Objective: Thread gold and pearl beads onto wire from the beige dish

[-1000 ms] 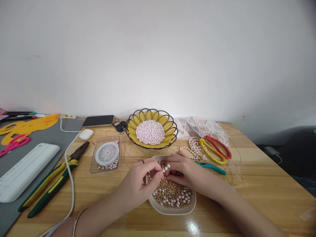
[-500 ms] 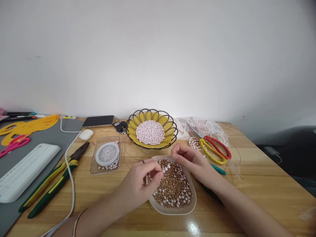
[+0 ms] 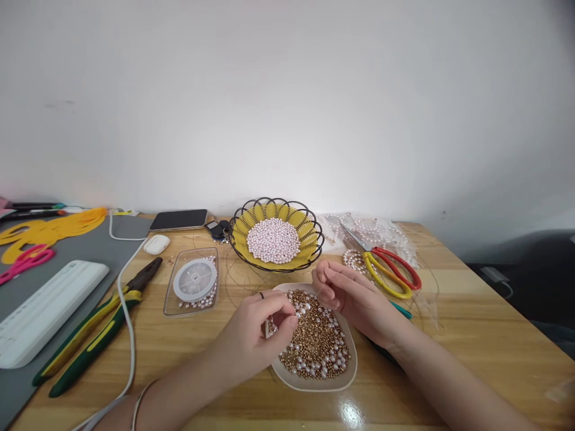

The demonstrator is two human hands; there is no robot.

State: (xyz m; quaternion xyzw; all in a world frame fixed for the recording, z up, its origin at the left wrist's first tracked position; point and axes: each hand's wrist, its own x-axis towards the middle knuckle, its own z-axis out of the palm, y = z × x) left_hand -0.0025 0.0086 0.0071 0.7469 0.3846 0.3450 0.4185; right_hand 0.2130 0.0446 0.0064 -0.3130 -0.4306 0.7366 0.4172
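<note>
Beads, gold and pearl, in the white dish at lower centre: tiny, hard, roll easily, pick one by fingertip. Left hand pinches some at the dish edge; right hand pinched, contents unclear

The table is pale wood with a visible grain, varnished glossy enough to throw a bright glare spot at the bottom centre of the frame. The dish at the lower middle looks like smooth white ceramic or plastic, and the beads in it shine metallic gold, mixed with pearly white ones. Above it, the basket is thin black wire with a yellow lining and holds satiny pale pink pearls. The scissors at the right have dull metal blades and glossy red and yellow plastic handles. At the left, the pliers have matt green and yellow grips, and the mat is matt grey.
</note>
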